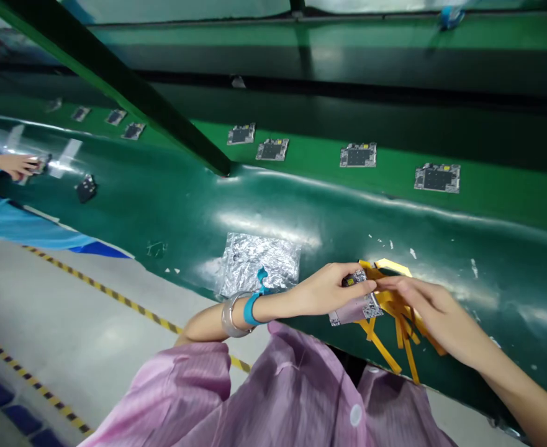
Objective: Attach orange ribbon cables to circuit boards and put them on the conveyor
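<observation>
My left hand (326, 290) is closed on a small circuit board (356, 304), held at the near edge of the green bench mat (161, 205). A blue strap and a silver bangle sit on that wrist. My right hand (429, 304) pinches at the board's right edge, where a yellow tape strip (394, 266) sticks up. Under it lies a bunch of yellow-orange strips (397, 338) that hang over the bench edge.
A crinkled silver foil bag (259, 261) lies left of my hands. Several circuit boards (437, 178) ride on the green conveyor behind. A green bar (115, 74) crosses diagonally. Another person's hand (15, 164) works at far left.
</observation>
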Available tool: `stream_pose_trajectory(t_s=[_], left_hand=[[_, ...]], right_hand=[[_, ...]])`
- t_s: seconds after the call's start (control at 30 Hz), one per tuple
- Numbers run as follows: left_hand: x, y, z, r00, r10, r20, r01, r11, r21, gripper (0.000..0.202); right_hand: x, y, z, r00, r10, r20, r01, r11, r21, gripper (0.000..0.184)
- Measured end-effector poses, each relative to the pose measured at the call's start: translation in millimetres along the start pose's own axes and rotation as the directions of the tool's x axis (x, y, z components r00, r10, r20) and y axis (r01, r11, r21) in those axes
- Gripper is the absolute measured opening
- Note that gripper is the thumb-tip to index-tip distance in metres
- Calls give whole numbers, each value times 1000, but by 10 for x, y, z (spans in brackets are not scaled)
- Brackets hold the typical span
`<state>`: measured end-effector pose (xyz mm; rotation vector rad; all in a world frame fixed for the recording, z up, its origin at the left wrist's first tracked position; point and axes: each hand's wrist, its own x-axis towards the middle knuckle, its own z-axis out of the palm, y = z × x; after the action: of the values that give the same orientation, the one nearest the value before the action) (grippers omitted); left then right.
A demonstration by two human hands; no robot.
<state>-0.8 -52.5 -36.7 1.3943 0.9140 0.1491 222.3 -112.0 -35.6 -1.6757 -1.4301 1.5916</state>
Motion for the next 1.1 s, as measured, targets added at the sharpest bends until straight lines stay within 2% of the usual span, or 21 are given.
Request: stream_pose_trajectory(t_s=[0.07,0.1,0.17,0.23,0.27,0.3,0.33,0.4,0.47,0.53,0.6,0.67,0.77,0.83,0.87,0.9,0.93,1.0,1.03,1.07,1.1], left_hand=[[93,101,17,1000,12,-7,-12,998,57,35],[178,166,20,999,36,-5,-35,995,90,35],[458,314,7,987,152,-47,-139,968,211,35],[888,468,-27,931,334,-145,-250,876,413,39],[1145,542,-45,885,423,-192,-273,808,522,42],[1415,610,-57,859,467,-213,-254,747,614,47],[1682,672,-59,852,477,-217,-215,695,686,55],[2158,765,-22,855,491,-169,-234,656,718,72],[2500,820,63,870,481,-112,-261,640,723,81],[2698,852,151,881,462,-100,-260,649,715,86],[2779,890,183,885,446,-135,-236,679,695,83],[2766,943,123,878,445,-179,-227,715,662,64],[2569,1001,-133,838,477,-264,-251,767,591,26],[2293,981,-346,797,492,-350,-254,800,544,16],[2110,947,-437,782,487,-388,-255,819,513,16],[1900,895,-508,778,470,-418,-253,842,476,16],[1671,826,-552,780,446,-439,-256,868,426,17],[1189,640,-550,844,310,-438,-276,951,141,30],[956,531,-506,881,240,-408,-247,968,35,34],[740,417,-442,907,179,-380,-205,978,-29,38],[546,305,-363,927,129,-352,-163,984,-67,42]], right_hand=[[6,25,-53,999,4,45,-3,1000,-7,35],[2,47,-96,1000,6,29,-5,1000,-23,34],[-23,115,-217,997,-2,-83,-2,998,-55,36],[-72,207,-362,977,-20,-213,5,998,-69,38],[-107,256,-431,964,-27,-266,9,998,-68,39],[-148,303,-491,949,-31,-313,12,998,-62,40],[-196,347,-540,934,-30,-355,13,999,-51,41],[-303,418,-605,899,-22,-437,12,1000,-27,44],[-415,465,-650,857,-12,-515,15,1000,1,45],[-506,493,-708,830,-5,-558,23,999,25,45],[-542,502,-814,806,-8,-591,49,997,52,43],[-485,489,-991,754,-31,-656,98,993,65,40],[-176,433,-1377,633,-82,-770,188,981,49,41],[135,390,-1637,605,-96,-790,207,978,39,43],[292,370,-1731,579,-102,-809,205,978,24,44],[432,349,-1783,532,-107,-840,194,981,-2,44],[545,328,-1783,488,-116,-865,181,983,-30,44],[665,277,-1608,459,-204,-865,182,974,-133,43],[671,246,-1439,473,-271,-838,204,959,-195,40],[647,210,-1229,522,-390,-759,258,920,-295,36],[601,170,-996,541,-466,-700,319,884,-342,28]])
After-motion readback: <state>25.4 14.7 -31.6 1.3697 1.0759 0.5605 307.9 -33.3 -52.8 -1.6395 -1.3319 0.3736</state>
